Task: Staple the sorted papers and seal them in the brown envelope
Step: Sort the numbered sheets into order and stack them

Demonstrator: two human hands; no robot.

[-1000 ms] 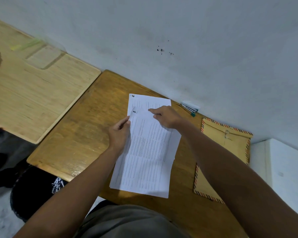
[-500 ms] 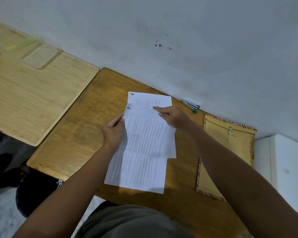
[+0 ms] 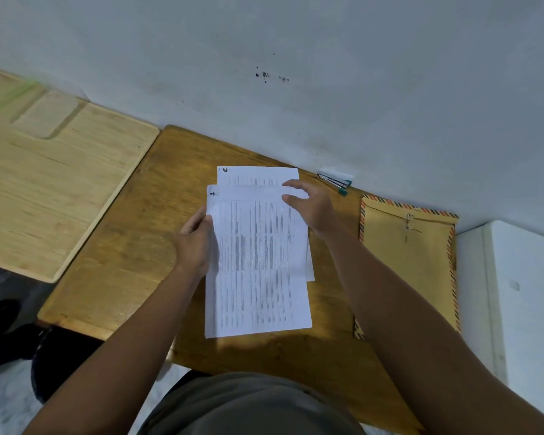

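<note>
Against a pale grey wall (image 3: 327, 73) marked with a few dark specks stands a brown wooden desk (image 3: 123, 246). To its left lies a lighter wooden board (image 3: 60, 183) with a shallow recessed tray near its far end. A white block (image 3: 522, 293) borders the desk on the right.

Printed papers (image 3: 258, 262) lie on the middle of the desk. The top sheet, covered in lines of small text, overlaps a second sheet (image 3: 258, 175) whose upper edge projects beyond it toward the wall. Each sheet carries a small dark mark in its upper left corner.

The left hand (image 3: 195, 243) is closed on the left edge of the top sheet, thumb on the printed face and fingers behind the paper. The right hand (image 3: 311, 205) is spread above the upper right corner of the sheets, fingers extended and parted, gripping nothing; whether the fingertips touch the paper cannot be told.

A stapler (image 3: 335, 183) with a metal body and a green end rests at the foot of the wall, just beyond the right hand and apart from the papers. A brown envelope (image 3: 415, 265) with a red-and-blue striped border lies flat on the right part of the desk, near the white block. Its string-and-button fastener faces up near the far end. The right forearm crosses the desk between the papers and the envelope.
</note>
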